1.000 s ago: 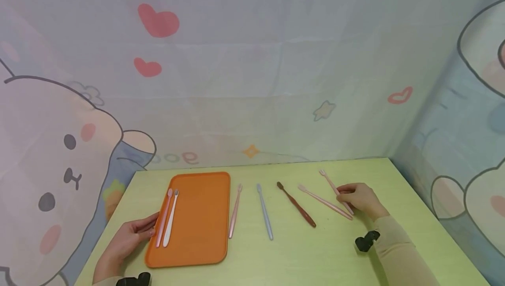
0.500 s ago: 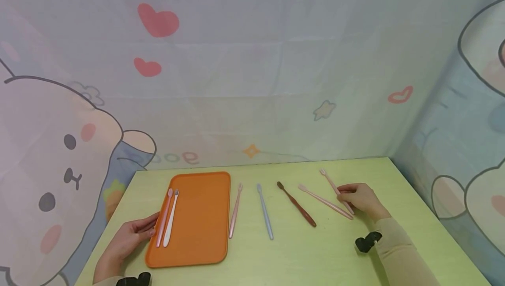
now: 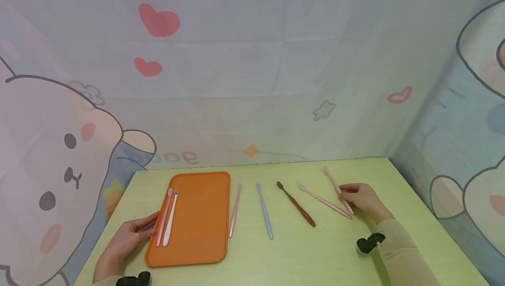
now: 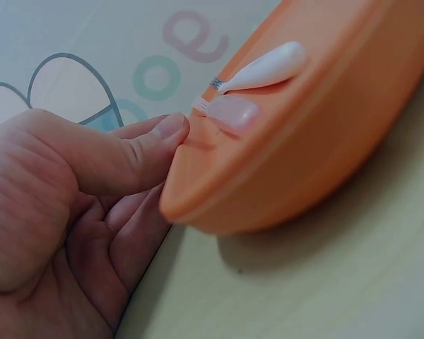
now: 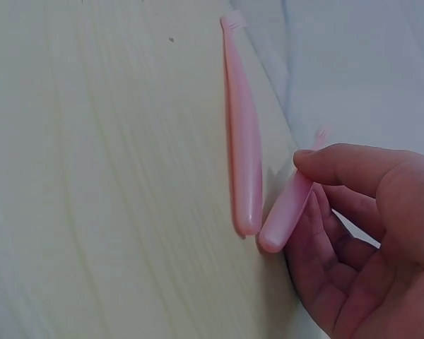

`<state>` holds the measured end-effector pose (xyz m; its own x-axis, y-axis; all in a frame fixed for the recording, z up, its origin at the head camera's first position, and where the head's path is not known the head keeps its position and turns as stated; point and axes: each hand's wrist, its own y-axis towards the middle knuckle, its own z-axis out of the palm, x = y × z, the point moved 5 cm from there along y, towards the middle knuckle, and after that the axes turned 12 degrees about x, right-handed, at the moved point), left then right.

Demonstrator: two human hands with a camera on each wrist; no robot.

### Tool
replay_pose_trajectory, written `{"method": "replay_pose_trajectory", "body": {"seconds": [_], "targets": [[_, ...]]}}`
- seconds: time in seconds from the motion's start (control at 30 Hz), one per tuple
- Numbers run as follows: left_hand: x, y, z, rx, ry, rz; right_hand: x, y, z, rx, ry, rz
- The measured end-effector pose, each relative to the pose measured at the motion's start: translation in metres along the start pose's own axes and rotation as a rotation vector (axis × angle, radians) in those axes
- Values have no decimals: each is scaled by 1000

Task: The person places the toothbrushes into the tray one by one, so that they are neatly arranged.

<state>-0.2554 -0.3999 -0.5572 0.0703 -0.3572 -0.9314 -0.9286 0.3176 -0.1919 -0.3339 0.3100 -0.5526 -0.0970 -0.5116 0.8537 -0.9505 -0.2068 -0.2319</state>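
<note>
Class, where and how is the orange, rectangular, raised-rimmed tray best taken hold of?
Probably grip the orange tray by its left long rim, coming from the outer left, thumb above and fingers outside. The raised wall offers an edge, the left hand holds it there, and a slim pink toothbrush lies close beside the right rim.

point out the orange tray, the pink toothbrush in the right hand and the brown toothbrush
Orange tray (image 3: 201,220), head view: bare floor
Pink toothbrush (image 5: 287,216), right wrist view: handle
Brown toothbrush (image 3: 300,208), head view: handle
</note>
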Motion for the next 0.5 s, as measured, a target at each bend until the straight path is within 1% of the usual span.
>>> {"method": "replay_pose_trajectory", "body": {"seconds": [0.2,0.3,0.37,0.5], "targets": [[-2,0,0,-7,-8,20,5,-3,-2,-26,-6,-15],[-3,-1,0,-18,-10,31,8,-5,-1,-35,18,-28],[-3,-1,0,-20,-7,27,11,-7,2,-32,37,-44],[-3,0,0,-16,0,-5,18,-11,13,-18,100,-73]]}}
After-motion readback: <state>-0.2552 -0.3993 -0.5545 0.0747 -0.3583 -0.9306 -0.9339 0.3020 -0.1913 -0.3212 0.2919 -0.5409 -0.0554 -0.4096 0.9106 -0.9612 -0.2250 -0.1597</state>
